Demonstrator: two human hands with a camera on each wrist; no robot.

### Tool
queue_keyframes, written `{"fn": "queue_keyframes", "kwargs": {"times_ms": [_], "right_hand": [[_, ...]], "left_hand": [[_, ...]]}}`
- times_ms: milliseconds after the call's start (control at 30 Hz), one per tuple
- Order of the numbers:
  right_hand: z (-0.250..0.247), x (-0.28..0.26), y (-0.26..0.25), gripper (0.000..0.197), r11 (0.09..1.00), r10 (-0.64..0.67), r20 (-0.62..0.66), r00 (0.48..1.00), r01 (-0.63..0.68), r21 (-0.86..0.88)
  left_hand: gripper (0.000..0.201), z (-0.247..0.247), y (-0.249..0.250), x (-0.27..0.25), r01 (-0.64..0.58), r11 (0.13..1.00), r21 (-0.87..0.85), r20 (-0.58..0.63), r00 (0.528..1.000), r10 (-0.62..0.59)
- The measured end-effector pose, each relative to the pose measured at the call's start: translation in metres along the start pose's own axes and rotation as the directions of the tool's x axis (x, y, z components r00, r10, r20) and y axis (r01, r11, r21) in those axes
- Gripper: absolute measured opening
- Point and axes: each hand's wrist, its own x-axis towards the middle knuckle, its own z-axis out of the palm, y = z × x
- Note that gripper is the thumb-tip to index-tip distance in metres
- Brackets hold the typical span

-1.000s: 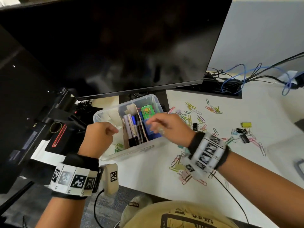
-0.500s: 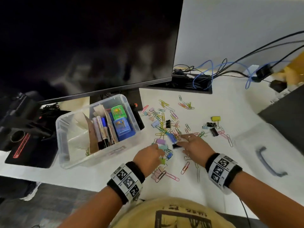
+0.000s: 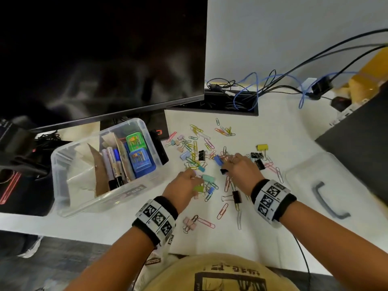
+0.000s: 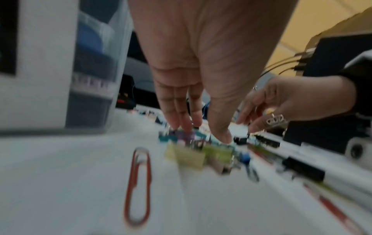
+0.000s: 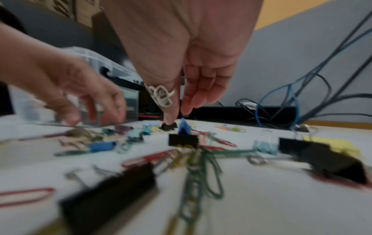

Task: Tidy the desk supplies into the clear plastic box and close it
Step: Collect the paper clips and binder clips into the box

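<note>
The clear plastic box (image 3: 63,164) stands open at the left, holding markers (image 3: 114,164), a green and a blue case (image 3: 139,160) and cardboard. Its lid (image 3: 304,181) with a grey handle lies flat at the right. Coloured paper clips and binder clips (image 3: 201,156) are scattered between them. My left hand (image 3: 197,179) reaches down with straight fingers (image 4: 181,120) onto purple and teal binder clips (image 4: 187,136). My right hand (image 3: 226,164) hovers over the pile beside a blue binder clip (image 3: 218,159). Its thumb tip touches a small black binder clip (image 5: 169,126), and the fingers stay apart from it.
A dark monitor (image 3: 100,59) overhangs the box from behind. A cable tray with blue and black cables (image 3: 241,95) lies at the back. A dark block (image 3: 361,148) borders the lid at the right. The desk's front edge (image 3: 84,229) is near my body.
Both hands left the box and moved right, down onto the pile of clips. Since half a second ago they have spread slightly among the clips. The box has not moved.
</note>
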Motion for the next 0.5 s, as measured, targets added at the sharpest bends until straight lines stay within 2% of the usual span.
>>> {"fn": "queue_keyframes", "kwargs": {"times_ms": [33,67,100,133,167,200,267,333,367,433,500], "right_hand": [[-0.004,-0.006,-0.006,0.027,0.995,-0.053,-0.02,0.998,0.054,0.079],[-0.007,-0.012,-0.014,0.02,0.979,-0.111,-0.012,0.994,0.112,0.168],[-0.008,-0.019,-0.022,0.014,0.961,-0.159,0.032,0.987,0.147,0.235],[-0.009,-0.026,-0.03,0.015,0.953,-0.191,0.164,0.968,0.143,0.268],[-0.007,-0.032,-0.035,0.021,0.953,-0.21,0.287,0.935,0.129,0.276],[-0.002,-0.038,-0.039,0.027,0.953,-0.22,0.369,0.903,0.118,0.28],[0.009,-0.044,-0.044,0.036,0.956,-0.227,0.46,0.859,0.106,0.273],[0.02,-0.044,-0.046,0.037,0.955,-0.227,0.47,0.853,0.099,0.281],[0.023,-0.043,-0.046,0.035,0.951,-0.229,0.459,0.858,0.096,0.294],[0.026,-0.041,-0.044,0.03,0.946,-0.23,0.428,0.874,0.098,0.309],[0.03,-0.04,-0.041,0.026,0.94,-0.233,0.384,0.893,0.104,0.326]], "left_hand": [[0.037,-0.008,0.003,-0.005,-0.07,0.997,0.035,-0.119,0.99,0.073],[0.032,-0.015,0.004,-0.012,-0.146,0.983,0.113,-0.276,0.946,0.172],[0.025,-0.022,0.004,-0.02,-0.181,0.958,0.22,-0.426,0.866,0.262],[0.02,-0.029,0.003,-0.028,-0.153,0.938,0.31,-0.542,0.783,0.307],[0.02,-0.037,0.001,-0.034,-0.067,0.934,0.352,-0.619,0.731,0.286],[0.027,-0.043,-0.003,-0.037,0.063,0.935,0.35,-0.664,0.721,0.199],[0.049,-0.051,-0.014,-0.04,0.32,0.9,0.295,-0.635,0.77,-0.066],[0.059,-0.053,-0.025,-0.042,0.41,0.882,0.234,-0.509,0.824,-0.248],[0.057,-0.05,-0.029,-0.043,0.404,0.887,0.223,-0.452,0.849,-0.273],[0.049,-0.046,-0.034,-0.045,0.367,0.885,0.287,-0.414,0.881,-0.231],[0.046,-0.046,-0.037,-0.048,0.356,0.881,0.311,-0.417,0.884,-0.21]]}}
